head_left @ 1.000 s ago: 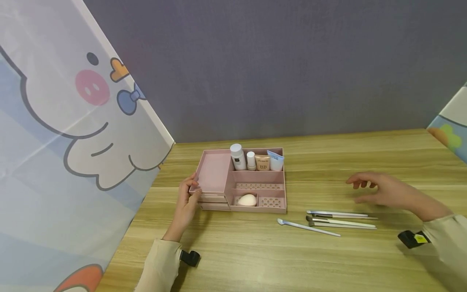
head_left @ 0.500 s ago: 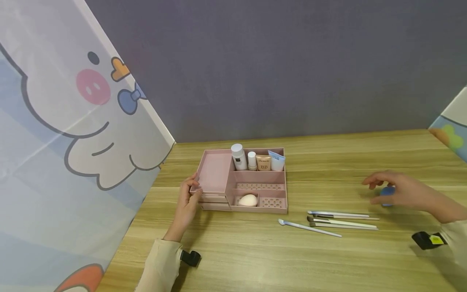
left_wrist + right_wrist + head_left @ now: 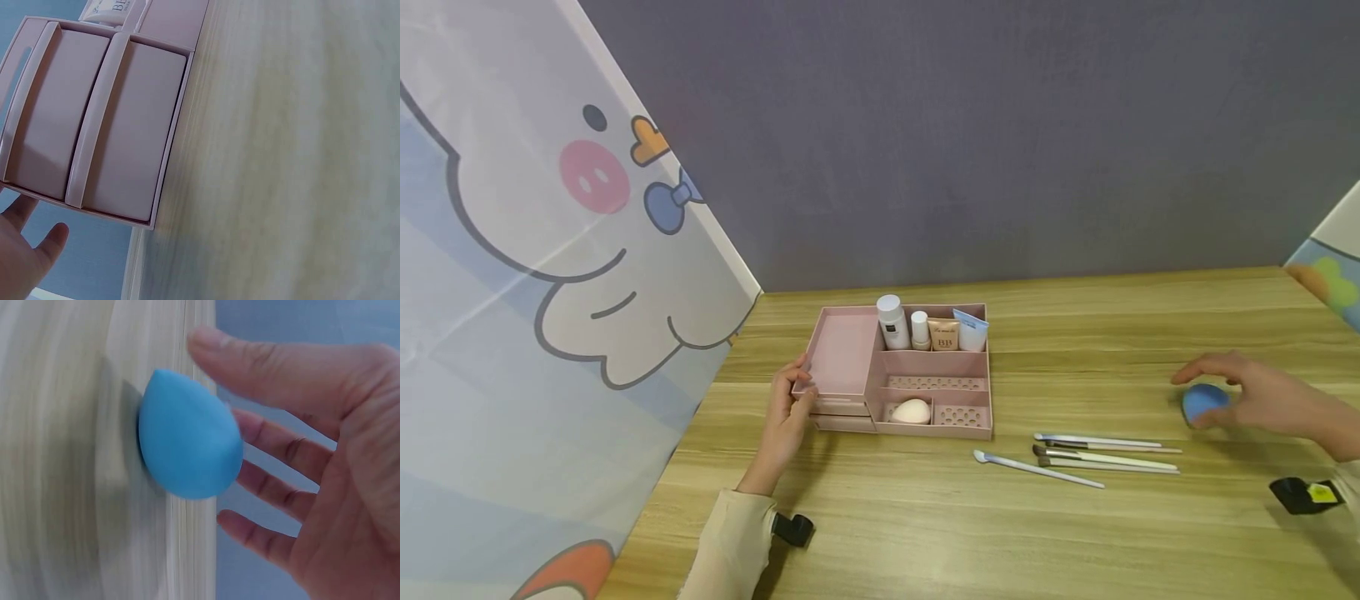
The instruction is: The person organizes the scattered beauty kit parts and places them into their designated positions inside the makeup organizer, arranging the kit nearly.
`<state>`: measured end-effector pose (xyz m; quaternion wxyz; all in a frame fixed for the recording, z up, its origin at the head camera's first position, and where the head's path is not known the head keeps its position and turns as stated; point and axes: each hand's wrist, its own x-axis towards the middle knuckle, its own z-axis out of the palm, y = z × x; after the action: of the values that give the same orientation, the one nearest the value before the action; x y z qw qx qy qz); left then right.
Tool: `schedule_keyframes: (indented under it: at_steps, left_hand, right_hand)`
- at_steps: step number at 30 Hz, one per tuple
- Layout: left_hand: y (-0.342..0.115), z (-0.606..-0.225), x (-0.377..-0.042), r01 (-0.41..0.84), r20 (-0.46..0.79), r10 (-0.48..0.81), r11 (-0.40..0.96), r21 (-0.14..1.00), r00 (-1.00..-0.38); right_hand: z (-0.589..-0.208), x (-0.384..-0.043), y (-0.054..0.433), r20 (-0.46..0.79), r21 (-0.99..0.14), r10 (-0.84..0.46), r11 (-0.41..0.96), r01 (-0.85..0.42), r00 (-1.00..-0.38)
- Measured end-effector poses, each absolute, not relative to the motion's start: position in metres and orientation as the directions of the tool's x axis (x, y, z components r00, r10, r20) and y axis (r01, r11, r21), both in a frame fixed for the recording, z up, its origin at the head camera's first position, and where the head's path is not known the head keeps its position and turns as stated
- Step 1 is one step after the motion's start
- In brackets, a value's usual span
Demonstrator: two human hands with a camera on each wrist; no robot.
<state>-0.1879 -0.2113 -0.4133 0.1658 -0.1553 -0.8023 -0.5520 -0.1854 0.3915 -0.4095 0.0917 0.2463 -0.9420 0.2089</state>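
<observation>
A blue teardrop makeup sponge rests on the table at the right. My right hand is spread around it, thumb on the near side and fingers on the far side; in the right wrist view the thumb stands off the sponge. On the left, my left hand rests against the left side of a pink cosmetics organizer. The left wrist view shows its two front drawers pushed in and my left thumb held away from the box.
The organizer's back row holds a white bottle, a smaller white-capped bottle, a BB cream tube and a blue-white tube. A white sponge sits in a front compartment. Several makeup brushes lie between organizer and right hand, one brush apart.
My right hand has moved rightward to the blue sponge, which was hidden behind it and now shows between thumb and fingers. The left hand stays at the organizer.
</observation>
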Motion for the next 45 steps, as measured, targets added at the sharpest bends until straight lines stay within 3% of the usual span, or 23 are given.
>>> schedule_keyframes:
  at_steps: [10, 23, 38, 45]
  left_hand:
    - [-0.211, -0.413, -0.188, 0.437, 0.442, 0.067, 0.34, 0.833, -0.895]
    - [-0.212, -0.414, -0.188, 0.422, 0.428, 0.064, 0.349, 0.837, -0.902]
    - [-0.212, -0.413, -0.187, 0.44, 0.444, 0.075, 0.36, 0.823, -0.893]
    - [-0.212, -0.413, -0.188, 0.44, 0.443, 0.076, 0.353, 0.826, -0.893]
  right_hand:
    - [-0.418, -0.185, 0.406, 0.207, -0.467, -0.394, 0.765, -0.444, -0.895]
    - [-0.42, -0.184, 0.41, 0.264, -0.549, -0.446, 0.659, -0.514, -0.855]
    - [-0.423, -0.182, 0.41, 0.36, -0.425, -0.464, 0.691, -0.585, -0.81]
    - [-0.419, -0.184, 0.398, 0.453, -0.375, -0.489, 0.654, -0.657, -0.745]
